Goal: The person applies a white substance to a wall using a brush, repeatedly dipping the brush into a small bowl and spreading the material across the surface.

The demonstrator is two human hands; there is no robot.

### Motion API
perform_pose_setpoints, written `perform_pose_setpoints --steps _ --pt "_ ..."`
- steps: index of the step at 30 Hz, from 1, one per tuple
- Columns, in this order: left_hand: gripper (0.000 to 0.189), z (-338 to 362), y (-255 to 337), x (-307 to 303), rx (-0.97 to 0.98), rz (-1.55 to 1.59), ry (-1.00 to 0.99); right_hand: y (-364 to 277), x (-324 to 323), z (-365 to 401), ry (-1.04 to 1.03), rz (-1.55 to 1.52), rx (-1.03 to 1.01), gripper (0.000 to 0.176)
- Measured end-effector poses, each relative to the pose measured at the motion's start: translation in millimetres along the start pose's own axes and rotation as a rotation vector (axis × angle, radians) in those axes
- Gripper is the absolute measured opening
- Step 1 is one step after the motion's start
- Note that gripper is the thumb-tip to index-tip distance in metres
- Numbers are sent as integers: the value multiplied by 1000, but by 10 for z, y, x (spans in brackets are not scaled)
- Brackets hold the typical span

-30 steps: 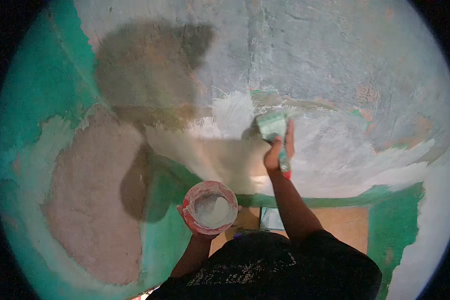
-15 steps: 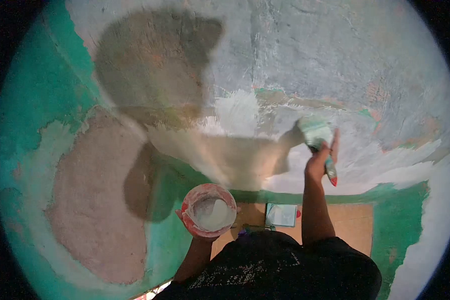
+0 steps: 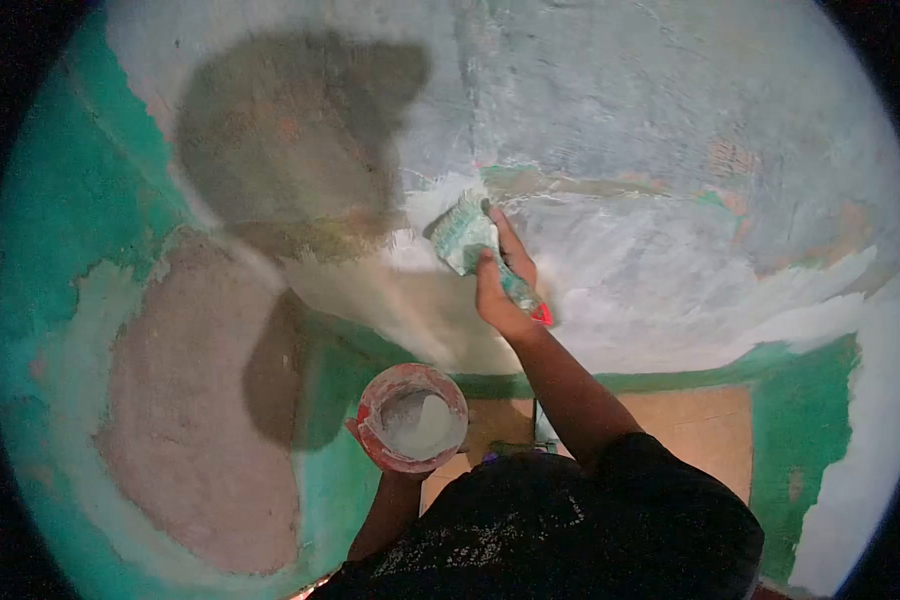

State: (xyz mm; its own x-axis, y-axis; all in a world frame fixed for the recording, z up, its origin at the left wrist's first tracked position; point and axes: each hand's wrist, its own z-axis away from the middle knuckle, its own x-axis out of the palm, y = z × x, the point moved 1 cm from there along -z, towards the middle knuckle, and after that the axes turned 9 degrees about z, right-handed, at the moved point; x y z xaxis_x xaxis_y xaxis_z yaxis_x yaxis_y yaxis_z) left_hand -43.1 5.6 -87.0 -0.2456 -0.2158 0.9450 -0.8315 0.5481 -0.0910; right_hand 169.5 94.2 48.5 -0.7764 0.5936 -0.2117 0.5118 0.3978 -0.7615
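My right hand (image 3: 505, 275) is closed round the handle of a wide paint brush (image 3: 462, 235), whose bristles, coated pale green and white, lie against the wall at a white patch. The red end of the handle sticks out below my palm. Low and left of it, a red bucket (image 3: 368, 425) smeared with white holds pale, thick material. My left hand (image 3: 403, 482) is under the bucket, mostly hidden by it; its fingers are out of sight.
Whitish wall (image 3: 610, 110) spans the top and right. Green wall (image 3: 45, 250) and a bare brownish patch (image 3: 205, 400) lie left. Dark shadows fall across the wall. An orange-tan floor (image 3: 705, 430) shows below, with a pale object (image 3: 544, 425) partly behind my right arm.
My right hand has moved left with the brush, from the right part of the wall to the white patch near the middle. The bucket is nearly where it was.
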Motion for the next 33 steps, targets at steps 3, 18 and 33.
perform_pose_setpoints --steps 3,18,33 --pt "102 -95 -88 244 -50 34 -77 384 -441 25 195 239 -170 57" --pt "111 87 25 37 -332 -74 35 257 93 -63 201 -94 -118 47" --pt "104 100 -153 95 -63 44 34 646 -289 67 553 15 -60 55"
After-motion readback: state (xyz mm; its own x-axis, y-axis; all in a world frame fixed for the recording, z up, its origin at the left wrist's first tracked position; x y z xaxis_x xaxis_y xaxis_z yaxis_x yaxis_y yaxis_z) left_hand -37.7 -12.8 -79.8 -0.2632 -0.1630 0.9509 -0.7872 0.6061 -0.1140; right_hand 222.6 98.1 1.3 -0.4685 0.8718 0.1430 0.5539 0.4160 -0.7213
